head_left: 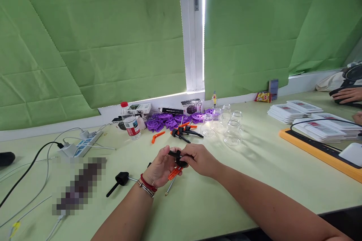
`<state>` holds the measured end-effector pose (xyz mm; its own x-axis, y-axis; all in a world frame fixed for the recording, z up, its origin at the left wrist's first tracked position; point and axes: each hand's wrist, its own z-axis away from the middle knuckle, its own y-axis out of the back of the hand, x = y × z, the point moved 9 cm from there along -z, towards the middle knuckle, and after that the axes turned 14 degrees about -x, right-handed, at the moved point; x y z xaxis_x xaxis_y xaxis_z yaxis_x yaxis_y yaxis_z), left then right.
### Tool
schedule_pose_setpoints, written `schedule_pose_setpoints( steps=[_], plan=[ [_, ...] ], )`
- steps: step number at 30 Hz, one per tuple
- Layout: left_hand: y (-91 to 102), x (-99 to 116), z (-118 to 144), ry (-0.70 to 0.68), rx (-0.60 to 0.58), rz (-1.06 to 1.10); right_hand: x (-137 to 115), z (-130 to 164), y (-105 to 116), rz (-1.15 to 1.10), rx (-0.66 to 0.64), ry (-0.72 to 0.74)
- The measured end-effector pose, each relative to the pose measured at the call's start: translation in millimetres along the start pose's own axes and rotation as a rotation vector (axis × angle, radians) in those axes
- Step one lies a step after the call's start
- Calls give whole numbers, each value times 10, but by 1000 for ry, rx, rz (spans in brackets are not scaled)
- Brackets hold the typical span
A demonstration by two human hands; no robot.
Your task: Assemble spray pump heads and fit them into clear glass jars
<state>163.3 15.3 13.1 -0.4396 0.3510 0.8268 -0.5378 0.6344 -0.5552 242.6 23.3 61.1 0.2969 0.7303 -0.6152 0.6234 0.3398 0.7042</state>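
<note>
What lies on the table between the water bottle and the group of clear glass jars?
In the head view, between the water bottle and the glass jars lie purple plastic wheels and loose black and orange clips.

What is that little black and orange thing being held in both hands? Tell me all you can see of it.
The black and orange piece looks like a small plastic part: a black body with an orange strip sticking out below toward the table. It is held just above the pale green table, roughly level. The left hand cups it from the left and underneath, and the right hand pinches its right end with the fingers. The fingers hide much of it, so its exact shape cannot be told.
</note>
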Motion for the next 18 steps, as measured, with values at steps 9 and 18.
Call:
schedule_pose_setpoints(
  steps=[9,18],
  plan=[
    [-69,54,43,33,-41,-202,168,2,-8,-262,13,-78],
    [-153,131,59,64,39,-465,60,9,96,-140,44,54]
  ],
)
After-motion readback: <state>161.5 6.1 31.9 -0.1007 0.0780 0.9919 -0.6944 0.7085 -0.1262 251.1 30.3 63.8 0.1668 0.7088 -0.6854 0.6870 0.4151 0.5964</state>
